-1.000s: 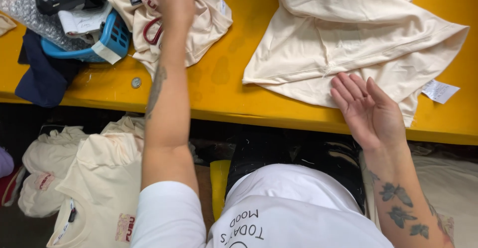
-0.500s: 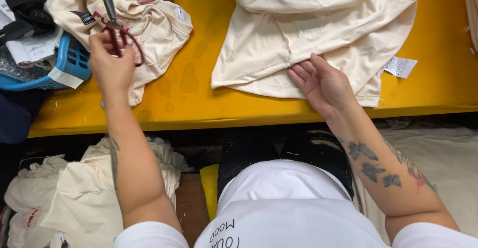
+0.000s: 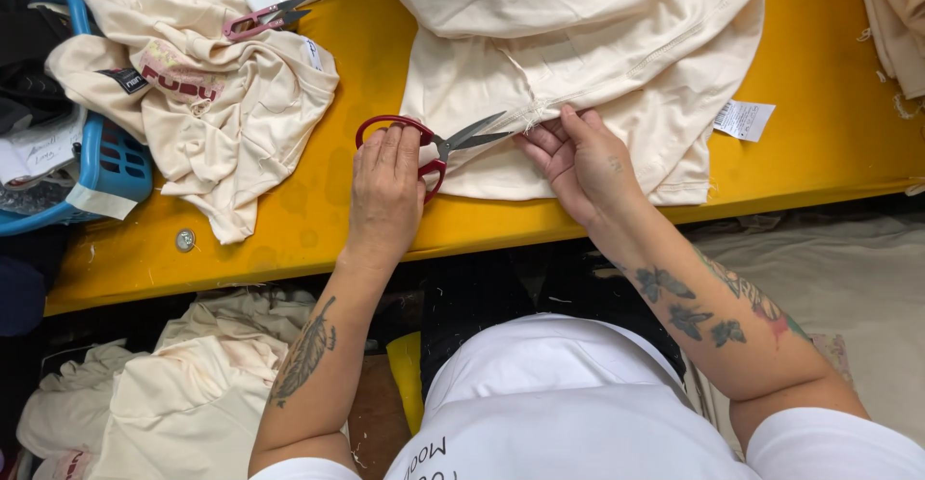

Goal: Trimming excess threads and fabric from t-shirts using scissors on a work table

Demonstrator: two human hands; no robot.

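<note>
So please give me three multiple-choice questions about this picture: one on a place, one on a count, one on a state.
1. Where does the right hand rest?
A. on the cream cloth
B. in the blue basket
C. on the bare table

2. How many scissors are on the table?
A. one
B. two
C. three

3. How are the blades of the red scissors in the left hand?
A. shut
B. apart
C. hidden

Answers:
1 A, the fingers press the cloth's edge.
2 B, red ones in hand, pink scissors on the crumpled cloth.
3 B, two tips show separately.

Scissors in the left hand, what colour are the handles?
Dark red, seen in the head view: scissors, left hand.
</note>
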